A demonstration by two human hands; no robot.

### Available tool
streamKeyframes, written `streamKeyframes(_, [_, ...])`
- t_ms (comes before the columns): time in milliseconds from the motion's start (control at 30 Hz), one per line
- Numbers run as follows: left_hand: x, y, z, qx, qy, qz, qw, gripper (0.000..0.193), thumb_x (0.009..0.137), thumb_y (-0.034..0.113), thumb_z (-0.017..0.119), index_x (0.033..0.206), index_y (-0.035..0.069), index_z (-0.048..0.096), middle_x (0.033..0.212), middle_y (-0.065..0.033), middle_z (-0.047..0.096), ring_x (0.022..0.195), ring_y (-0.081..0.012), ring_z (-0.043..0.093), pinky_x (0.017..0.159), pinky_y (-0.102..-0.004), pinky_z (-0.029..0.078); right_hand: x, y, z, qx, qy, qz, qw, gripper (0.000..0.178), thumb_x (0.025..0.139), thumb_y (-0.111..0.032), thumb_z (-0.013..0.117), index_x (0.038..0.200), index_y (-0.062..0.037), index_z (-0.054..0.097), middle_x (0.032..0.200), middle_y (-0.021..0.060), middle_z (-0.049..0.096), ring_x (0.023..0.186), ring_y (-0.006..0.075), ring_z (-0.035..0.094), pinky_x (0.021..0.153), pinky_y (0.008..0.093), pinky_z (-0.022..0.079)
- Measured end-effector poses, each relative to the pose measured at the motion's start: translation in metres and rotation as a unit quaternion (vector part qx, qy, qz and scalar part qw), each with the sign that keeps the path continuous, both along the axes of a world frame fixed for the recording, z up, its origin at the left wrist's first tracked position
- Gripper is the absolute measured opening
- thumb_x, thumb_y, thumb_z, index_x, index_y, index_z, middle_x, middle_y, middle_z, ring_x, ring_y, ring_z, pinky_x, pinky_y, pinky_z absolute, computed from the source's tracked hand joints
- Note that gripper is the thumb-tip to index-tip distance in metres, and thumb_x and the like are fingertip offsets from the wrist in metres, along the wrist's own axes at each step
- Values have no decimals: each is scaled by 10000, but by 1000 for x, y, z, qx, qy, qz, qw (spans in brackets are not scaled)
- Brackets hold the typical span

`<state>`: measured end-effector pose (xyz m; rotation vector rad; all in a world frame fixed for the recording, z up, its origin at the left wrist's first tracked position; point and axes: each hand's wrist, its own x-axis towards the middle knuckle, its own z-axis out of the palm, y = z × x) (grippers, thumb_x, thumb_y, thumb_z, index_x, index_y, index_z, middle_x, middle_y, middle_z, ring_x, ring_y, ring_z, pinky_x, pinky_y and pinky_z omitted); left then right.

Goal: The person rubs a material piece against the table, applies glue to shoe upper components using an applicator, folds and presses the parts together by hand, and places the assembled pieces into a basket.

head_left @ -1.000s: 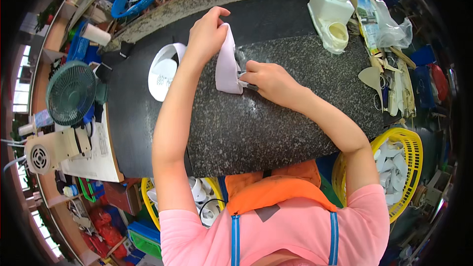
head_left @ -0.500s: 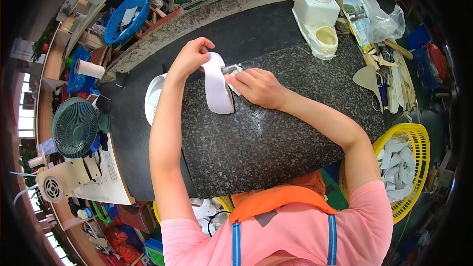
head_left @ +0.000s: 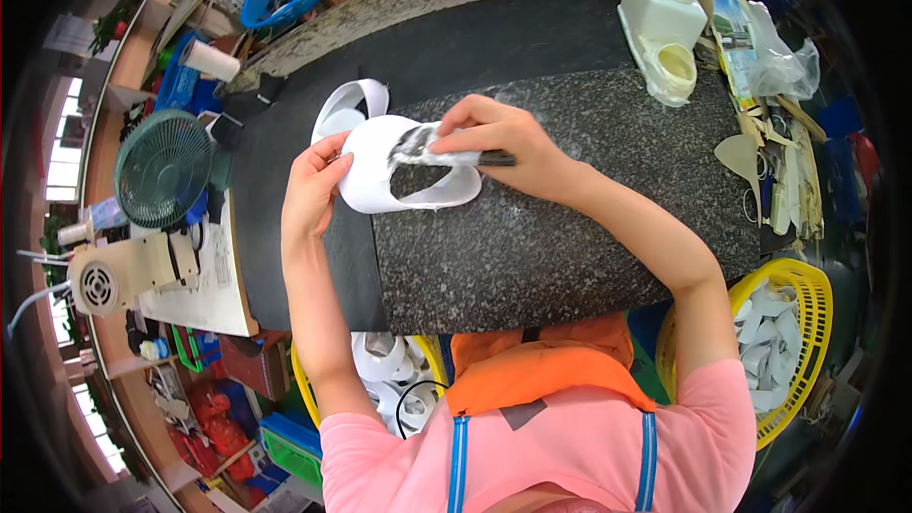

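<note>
My left hand pinches the rounded closed end of a white shoe upper between thumb and fingers. The piece lies flat on the dark worktop, with an oval opening through its middle. My right hand is closed on what looks like a brush, its dark handle sticking out below the fingers. The brush's pale head is held over the far side of the upper, where motion blurs it and grey-white smears show. Just behind stands a second white shoe upper, curved into a loop, touched by neither hand.
A white bottle with a yellowish open cup stands at the far right, by a clear plastic bag. Yellow baskets of white pieces flank me below the worktop. A green fan is at left.
My left hand has come back toward me and now grips the upper's rounded end. The upper has turned and lies flatter, its opening showing. My right hand has lifted, with the brush's handle now visible.
</note>
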<state>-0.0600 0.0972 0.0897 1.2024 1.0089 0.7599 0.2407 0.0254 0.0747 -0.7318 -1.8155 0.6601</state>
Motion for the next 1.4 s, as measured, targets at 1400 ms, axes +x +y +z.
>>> streamKeyframes(1400, [-144, -295, 9, 82, -336, 434, 832, 301, 1004, 45, 517, 1297, -23, 513, 1242, -161, 654, 1123, -243, 669, 982, -418, 551, -147, -124, 56, -18, -1, 258, 966, 376, 781, 71, 724, 1142, -32, 703, 1096, 136, 680, 857, 253, 678, 723, 319, 536])
